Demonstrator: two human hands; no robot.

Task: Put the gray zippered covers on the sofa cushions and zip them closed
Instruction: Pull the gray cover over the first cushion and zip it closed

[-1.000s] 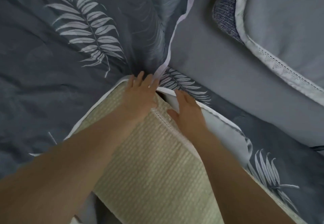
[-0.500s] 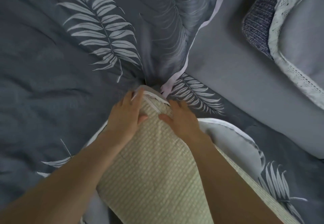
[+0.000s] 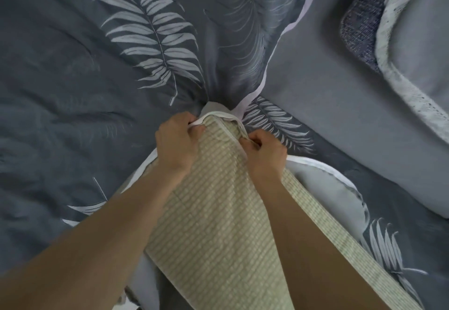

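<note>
Below, the bed's dark gray leaf-print duvet [image 3: 60, 91] lies creased, with a plain gray sheet [image 3: 328, 115] to its right and a lace-edged pillow [image 3: 418, 54] over a speckled blue cushion [image 3: 357, 25] at far right. On the duvet rests the beige woven cushion [image 3: 218, 212], its gray cover [image 3: 323, 183] loose along its right side. The left grip [image 3: 177, 142] and right grip [image 3: 264, 154] each pinch the white piping [image 3: 218, 115] at the cushion's far end.
</note>
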